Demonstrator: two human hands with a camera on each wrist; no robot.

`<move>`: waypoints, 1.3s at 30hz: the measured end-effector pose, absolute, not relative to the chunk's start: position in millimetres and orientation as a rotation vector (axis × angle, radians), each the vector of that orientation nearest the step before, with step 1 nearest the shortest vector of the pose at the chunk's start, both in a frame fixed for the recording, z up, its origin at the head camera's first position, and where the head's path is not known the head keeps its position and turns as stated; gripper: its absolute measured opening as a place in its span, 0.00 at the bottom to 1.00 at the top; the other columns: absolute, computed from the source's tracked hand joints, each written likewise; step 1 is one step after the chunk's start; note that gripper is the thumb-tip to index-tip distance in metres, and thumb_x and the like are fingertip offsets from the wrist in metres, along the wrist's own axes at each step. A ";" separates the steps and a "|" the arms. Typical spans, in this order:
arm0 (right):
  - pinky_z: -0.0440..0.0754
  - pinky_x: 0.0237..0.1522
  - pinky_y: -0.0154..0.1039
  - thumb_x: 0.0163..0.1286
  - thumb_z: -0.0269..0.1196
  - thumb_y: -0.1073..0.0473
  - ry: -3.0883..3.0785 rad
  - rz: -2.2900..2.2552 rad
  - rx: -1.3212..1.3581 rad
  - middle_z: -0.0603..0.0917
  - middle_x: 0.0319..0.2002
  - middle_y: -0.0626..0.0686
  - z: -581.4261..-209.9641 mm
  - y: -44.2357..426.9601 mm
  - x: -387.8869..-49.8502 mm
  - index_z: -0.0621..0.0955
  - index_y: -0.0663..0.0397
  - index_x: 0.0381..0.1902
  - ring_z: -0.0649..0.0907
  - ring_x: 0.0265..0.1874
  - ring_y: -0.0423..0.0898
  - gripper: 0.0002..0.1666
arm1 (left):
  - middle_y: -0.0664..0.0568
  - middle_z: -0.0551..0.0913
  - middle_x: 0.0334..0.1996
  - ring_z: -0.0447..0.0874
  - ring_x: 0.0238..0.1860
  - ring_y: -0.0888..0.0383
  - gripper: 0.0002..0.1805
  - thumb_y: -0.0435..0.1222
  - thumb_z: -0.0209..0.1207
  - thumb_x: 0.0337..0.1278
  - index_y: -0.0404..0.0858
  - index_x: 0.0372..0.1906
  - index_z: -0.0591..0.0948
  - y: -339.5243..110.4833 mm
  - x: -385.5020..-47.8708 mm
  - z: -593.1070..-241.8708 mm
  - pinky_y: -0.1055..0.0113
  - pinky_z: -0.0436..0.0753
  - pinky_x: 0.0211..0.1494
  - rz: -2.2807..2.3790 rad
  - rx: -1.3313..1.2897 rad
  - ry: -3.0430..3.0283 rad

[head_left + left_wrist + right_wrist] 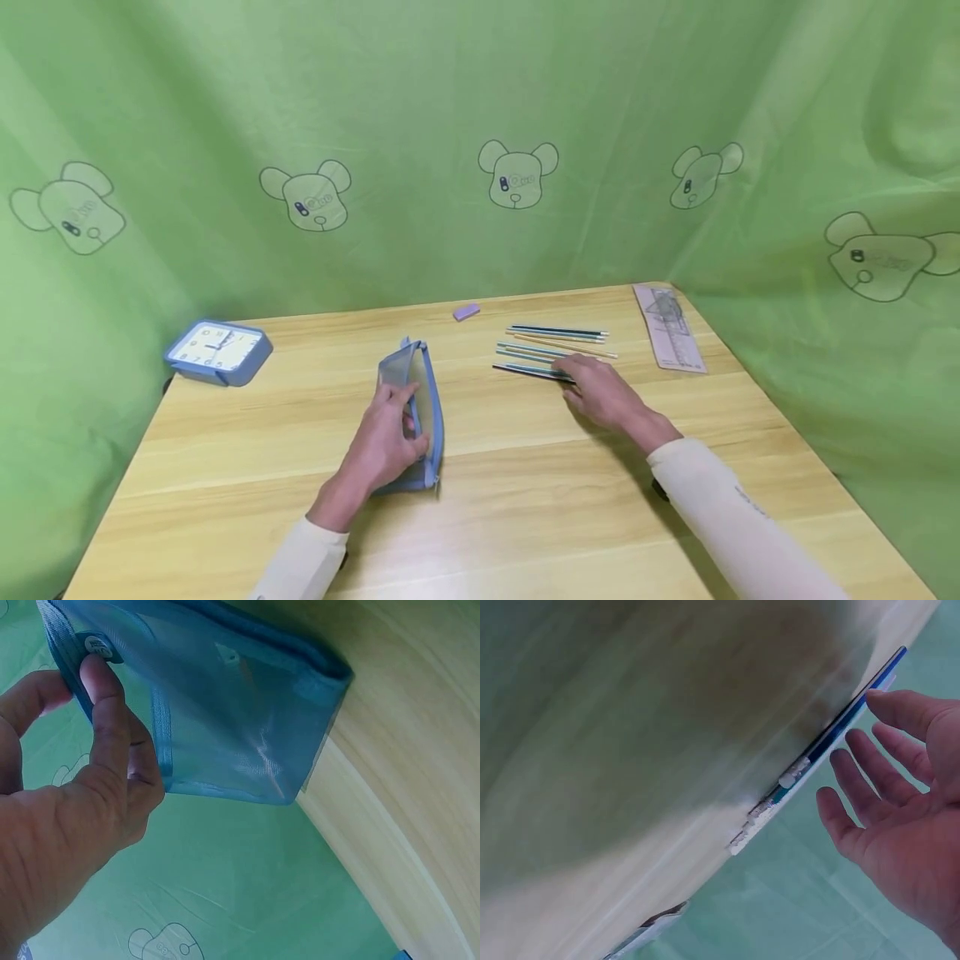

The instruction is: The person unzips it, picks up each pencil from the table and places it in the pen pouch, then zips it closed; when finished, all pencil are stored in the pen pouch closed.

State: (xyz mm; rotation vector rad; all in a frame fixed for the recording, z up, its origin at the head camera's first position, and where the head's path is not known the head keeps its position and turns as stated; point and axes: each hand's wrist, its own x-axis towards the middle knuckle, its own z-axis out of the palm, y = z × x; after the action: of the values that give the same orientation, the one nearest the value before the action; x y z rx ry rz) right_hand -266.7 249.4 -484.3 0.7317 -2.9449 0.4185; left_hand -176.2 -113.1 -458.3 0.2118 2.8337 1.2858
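A blue mesh pencil case (437, 425) stands on the table with its zipped mouth parted. My left hand (384, 437) grips its edge; in the left wrist view the thumb and fingers of the left hand (97, 772) pinch the zipper side of the case (225, 712). Several pencils (555, 333) lie in a loose row right of the case. Over the nearest ones is my right hand (603, 396), palm down. The right wrist view shows the right hand (907, 802) with spread, slightly bent fingers beside the pencils (840, 724), holding nothing; whether a fingertip touches them I cannot tell.
A purple eraser (467, 312) lies near the table's back edge. At the back left stands a blue clock (221, 350). Toward the right edge lies a pink pack with rulers (671, 329). Green curtains (420, 250) with bear faces hang behind and beside the wooden table (495, 517).
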 end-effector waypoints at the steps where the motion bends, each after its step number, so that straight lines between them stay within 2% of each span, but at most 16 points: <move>1: 0.81 0.69 0.64 0.69 0.71 0.68 -2.936 0.407 0.745 0.84 0.66 0.66 -485.9 250.1 -267.3 0.81 0.61 0.67 0.83 0.65 0.67 0.28 | 0.40 0.75 0.58 0.79 0.42 0.59 0.46 0.26 0.74 0.52 0.28 0.78 0.69 -113.1 -176.1 -458.7 0.72 0.82 0.38 1.288 0.213 2.832; 19: 0.86 0.60 0.62 0.70 0.72 0.66 -2.910 0.315 0.808 0.87 0.58 0.64 -490.9 251.1 -271.3 0.86 0.63 0.58 0.86 0.57 0.64 0.19 | 0.39 0.75 0.57 0.79 0.42 0.59 0.45 0.26 0.75 0.52 0.28 0.77 0.71 -114.6 -175.8 -459.2 0.72 0.81 0.38 1.273 0.239 2.842; 27: 0.86 0.62 0.60 0.67 0.74 0.67 -2.877 0.317 0.831 0.87 0.57 0.63 -492.5 249.3 -268.7 0.88 0.61 0.54 0.85 0.59 0.62 0.17 | 0.39 0.75 0.58 0.79 0.42 0.59 0.45 0.26 0.74 0.52 0.28 0.78 0.71 -114.5 -177.1 -459.6 0.73 0.82 0.38 1.264 0.232 2.842; 33: 0.88 0.59 0.56 0.65 0.76 0.68 -2.824 0.317 0.882 0.88 0.52 0.60 -493.3 245.2 -260.9 0.89 0.61 0.49 0.86 0.55 0.59 0.14 | 0.40 0.75 0.59 0.79 0.42 0.59 0.45 0.27 0.74 0.53 0.29 0.78 0.70 -113.7 -176.6 -459.6 0.72 0.82 0.38 1.250 0.212 2.844; 39: 0.89 0.56 0.55 0.67 0.74 0.68 -2.892 0.376 0.860 0.88 0.51 0.59 -488.3 237.2 -246.0 0.88 0.60 0.51 0.87 0.53 0.59 0.15 | 0.40 0.74 0.60 0.79 0.43 0.58 0.46 0.26 0.74 0.54 0.30 0.79 0.70 -113.5 -177.4 -459.0 0.71 0.83 0.39 1.254 0.205 2.833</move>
State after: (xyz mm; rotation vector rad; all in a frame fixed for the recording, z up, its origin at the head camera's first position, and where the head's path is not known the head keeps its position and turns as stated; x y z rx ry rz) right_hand -246.0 237.2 -488.3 0.8600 -2.8916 0.3757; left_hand -177.4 -113.5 -459.0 0.2045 2.8326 1.2538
